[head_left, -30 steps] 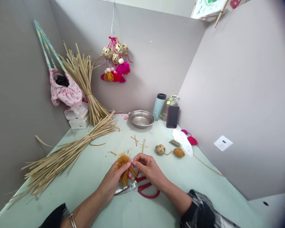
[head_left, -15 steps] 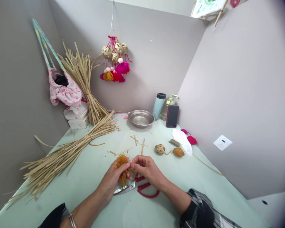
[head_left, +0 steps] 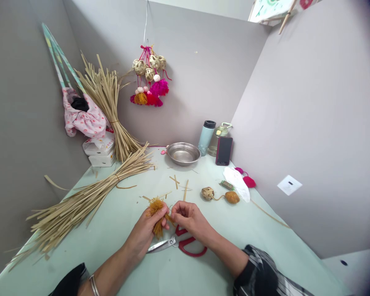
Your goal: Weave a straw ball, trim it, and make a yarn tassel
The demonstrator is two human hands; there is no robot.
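Observation:
My left hand [head_left: 149, 224] is closed round a mustard-yellow yarn tassel [head_left: 156, 204]. Its fluffy top sticks out above the thumb, and loose strands hang below the fingers. Close beside it, my right hand [head_left: 188, 218] pinches the end of some yellow yarn strands that reach over from the tassel; the fingertips partly hide them. Under both hands lie scissors [head_left: 191, 248] with red handles, their blades pointing left. Beyond my right hand, a woven straw ball [head_left: 207, 193] is joined by a cord to an orange-brown yarn bundle [head_left: 232, 197].
A tied bundle of straw strips [head_left: 89, 195] covers the table's left side; another bundle [head_left: 111, 111] leans on the wall. Behind stand a metal bowl [head_left: 183, 154], a tumbler [head_left: 206, 137] and a phone [head_left: 224, 151]. Straw scraps [head_left: 174, 181] lie ahead. Woven balls with tassels [head_left: 149, 78] hang above.
My left hand has turned the tassel slightly, its top shifting a little left. My right fingertips have drawn slightly away from my left thumb. The scissors remain in place.

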